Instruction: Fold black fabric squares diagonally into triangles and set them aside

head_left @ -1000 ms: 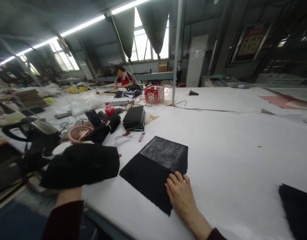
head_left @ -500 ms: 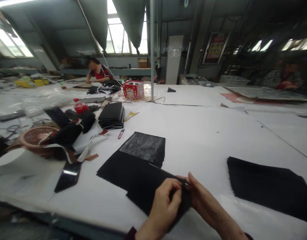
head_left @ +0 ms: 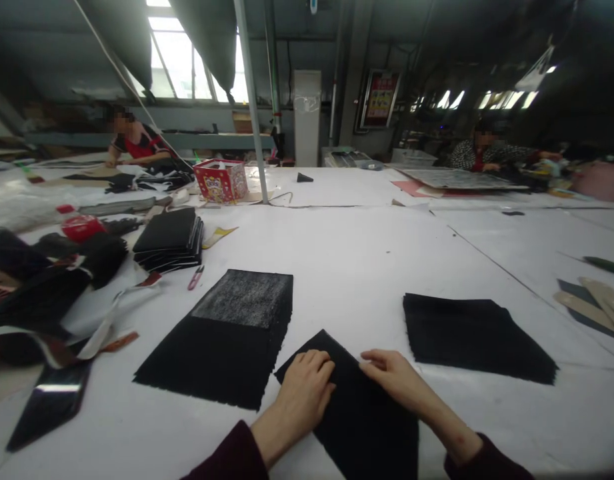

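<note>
A black fabric piece (head_left: pixel 371 420) lies at an angle on the table right in front of me, one corner pointing away. My left hand (head_left: pixel 307 383) rests on its upper left part, fingers curled together against the cloth. At the right edge, my right hand (head_left: pixel 391 377) has its thumb and fingers closed at the border of the piece. Left of my hands is a stack of black fabric panels (head_left: pixel 201 367), with a grey speckled patch (head_left: pixel 244 298) across its far end. To the right sits another black fabric pile (head_left: pixel 477 337).
Farther left are a neat stack of black pieces (head_left: pixel 167 233), pink thread snips (head_left: pixel 195 277), a phone (head_left: pixel 51 400) and a heap of dark scraps. A red box (head_left: pixel 221 181) stands by a metal pole (head_left: pixel 254 107). Two people sit beyond the table.
The fabric piece has come off the left stack and now lies on the table between the stacks. My hands have moved apart. The view has turned right.
</note>
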`<move>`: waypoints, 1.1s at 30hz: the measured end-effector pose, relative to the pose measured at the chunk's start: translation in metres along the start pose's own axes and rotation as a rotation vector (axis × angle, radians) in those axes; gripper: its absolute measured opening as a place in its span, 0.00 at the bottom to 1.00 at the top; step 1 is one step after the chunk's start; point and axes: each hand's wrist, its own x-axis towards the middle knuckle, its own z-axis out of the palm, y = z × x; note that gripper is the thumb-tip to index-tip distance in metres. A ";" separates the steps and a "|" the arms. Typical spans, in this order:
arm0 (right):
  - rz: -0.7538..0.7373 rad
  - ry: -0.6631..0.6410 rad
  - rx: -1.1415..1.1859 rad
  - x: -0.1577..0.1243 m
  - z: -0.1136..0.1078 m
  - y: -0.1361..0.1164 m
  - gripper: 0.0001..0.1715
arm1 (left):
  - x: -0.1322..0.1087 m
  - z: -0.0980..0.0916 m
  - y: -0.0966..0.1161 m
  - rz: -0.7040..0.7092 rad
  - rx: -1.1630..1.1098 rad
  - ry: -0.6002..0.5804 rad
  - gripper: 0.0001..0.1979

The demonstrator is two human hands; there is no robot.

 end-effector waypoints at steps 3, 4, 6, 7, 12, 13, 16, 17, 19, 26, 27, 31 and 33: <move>-0.098 0.130 -0.326 0.021 0.019 -0.017 0.18 | 0.013 -0.005 -0.002 0.013 0.074 -0.004 0.13; -0.109 0.185 -0.396 0.027 0.027 -0.021 0.16 | 0.018 -0.006 -0.004 0.010 0.093 0.000 0.13; -0.134 0.297 -0.490 0.033 0.043 -0.022 0.13 | 0.025 -0.005 -0.011 0.006 0.118 0.008 0.11; -0.165 0.354 -0.527 0.035 0.051 -0.020 0.12 | 0.028 -0.003 -0.015 0.007 0.125 0.014 0.10; -0.488 0.588 -0.638 0.039 0.079 0.006 0.14 | 0.029 0.010 -0.029 0.033 0.111 0.105 0.10; -0.550 0.620 -0.656 0.039 0.081 0.011 0.14 | 0.029 0.013 -0.031 0.038 0.099 0.126 0.11; -0.668 0.654 -0.720 0.040 0.084 0.016 0.16 | 0.027 0.019 -0.035 0.044 0.085 0.163 0.15; -0.687 0.651 -0.739 0.040 0.084 0.016 0.16 | 0.026 0.020 -0.037 0.046 0.093 0.166 0.17; -0.707 0.633 -0.775 0.040 0.084 0.015 0.17 | 0.026 0.021 -0.039 0.051 0.116 0.159 0.21; -0.731 0.594 -0.872 0.043 0.086 0.016 0.19 | 0.031 0.022 -0.043 0.031 0.143 0.145 0.20; -0.733 0.593 -0.874 0.044 0.086 0.017 0.19 | 0.031 0.022 -0.043 0.027 0.140 0.148 0.20; -0.735 0.585 -0.866 0.045 0.086 0.017 0.19 | 0.032 0.024 -0.044 0.016 0.130 0.154 0.20; -0.733 0.583 -0.874 0.046 0.086 0.016 0.20 | 0.032 0.024 -0.045 0.014 0.122 0.152 0.20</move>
